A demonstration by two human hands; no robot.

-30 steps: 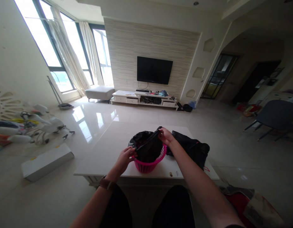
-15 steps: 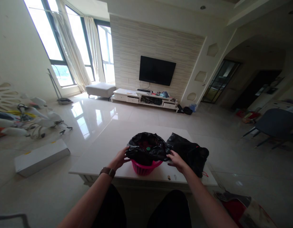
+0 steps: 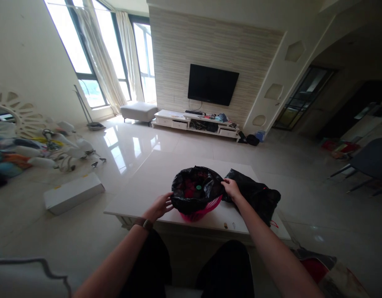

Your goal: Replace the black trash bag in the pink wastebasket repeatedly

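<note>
A pink plastic basket [image 3: 195, 217] stands near the front edge of the white table [image 3: 141, 182]. A black plastic bag [image 3: 191, 205] lines it, with its edge folded out over the rim. Inside, the pink bottom shows through the thin film, with a small green round spot in the middle. At the left rim, my left hand [image 3: 160, 205] grips the bag's edge, thumb on top and fingers below. My right hand [image 3: 232, 189] pinches the edge on the right side. A dark brown watch strap [image 3: 143, 223] circles my left wrist.
Right of the basket lies another black bag [image 3: 256, 194] with a red cord. Two small items, one of them brown [image 3: 225, 225], rest near the table's front edge. A long white box [image 3: 75, 193] sits on the floor at left, and a dark chair [image 3: 372, 159] stands at right.
The bag's edge now sits lower and wider around the basket rim, so the opening is rounder. My right hand has shifted up along the right rim. The view has turned slightly left.
</note>
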